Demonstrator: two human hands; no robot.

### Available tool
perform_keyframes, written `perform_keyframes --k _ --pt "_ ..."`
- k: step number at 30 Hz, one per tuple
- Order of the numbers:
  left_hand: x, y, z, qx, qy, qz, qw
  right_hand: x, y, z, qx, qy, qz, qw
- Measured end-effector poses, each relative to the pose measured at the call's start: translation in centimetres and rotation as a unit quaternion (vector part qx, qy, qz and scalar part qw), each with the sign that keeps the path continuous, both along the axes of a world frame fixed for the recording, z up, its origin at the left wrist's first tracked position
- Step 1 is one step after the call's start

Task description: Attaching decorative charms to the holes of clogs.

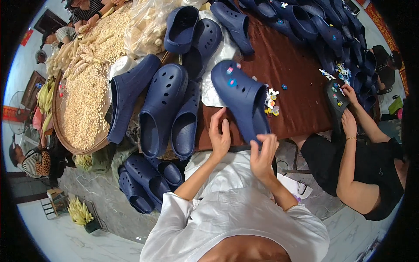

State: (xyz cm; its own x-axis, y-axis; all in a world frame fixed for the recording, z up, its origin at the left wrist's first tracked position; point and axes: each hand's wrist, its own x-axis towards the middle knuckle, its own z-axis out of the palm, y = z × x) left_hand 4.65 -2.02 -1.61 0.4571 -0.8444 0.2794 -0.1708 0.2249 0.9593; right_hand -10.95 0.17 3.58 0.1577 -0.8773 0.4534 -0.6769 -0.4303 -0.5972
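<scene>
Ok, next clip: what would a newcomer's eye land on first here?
Probably the navy clog with small coloured charms on its toe, held up at centre between the left hand and the right hand. Around it, more navy clogs lie on the brown table, with a further pile along the top right. At left sits a wide round tray heaped with pale kernels, and at right a co-worker's hands hold a dark clog.

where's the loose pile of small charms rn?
Head view, right of centre: the charm pile lies on the brown table, just right of the navy clog at the person's hands, above the right hand.
</scene>
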Motion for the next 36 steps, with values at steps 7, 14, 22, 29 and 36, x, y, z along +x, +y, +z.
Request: perform_keyframes --k 7,14,22,29,36 --pt "-0.8 5.8 3.2 0.044 0.236 -0.108 0.965 -0.5 6.5 -1.8 0.062 0.029 0.060 0.996" --pt "-0.5 7.0 2.4 0.088 0.169 -0.090 0.978 -0.6 5.4 0.0 0.141 -0.017 0.228 0.963" --pt "0.6 11.1 1.6 0.103 0.216 -0.058 0.969 1.0 -10.4 0.9 0.059 -0.067 0.115 0.989" --pt "0.9 11.4 1.8 0.120 0.245 -0.049 0.961 6.6 -22.0 -6.3 0.069 0.129 0.090 0.985" --pt "2.0 9.2 1.6 0.130 0.173 -0.058 0.975 9.3 -25.3 -8.2 0.167 -0.002 0.084 0.982"
